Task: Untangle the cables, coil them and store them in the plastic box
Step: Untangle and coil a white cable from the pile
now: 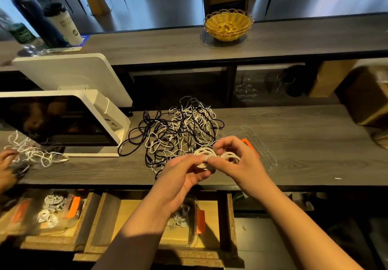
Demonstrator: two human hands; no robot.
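Note:
A tangled heap of black and white cables (180, 131) lies on the grey wooden counter. Just in front of it, my left hand (184, 177) and my right hand (237, 162) together pinch a coiled white cable (204, 153) bound at its middle, with loops sticking out on both sides. A clear plastic lid with an orange clip (262, 150) lies on the counter behind my right hand. Below the counter, a clear plastic box (189, 219) in an open wooden drawer holds coiled white cables, partly hidden by my left forearm.
A white screen on a stand (63, 120) sits at the left. Another person's hand (6, 164) handles a second white cable tangle (31, 150) at the far left. Another box with coils (50, 211) sits in the left drawer. A yellow basket (227, 26) stands on the upper shelf.

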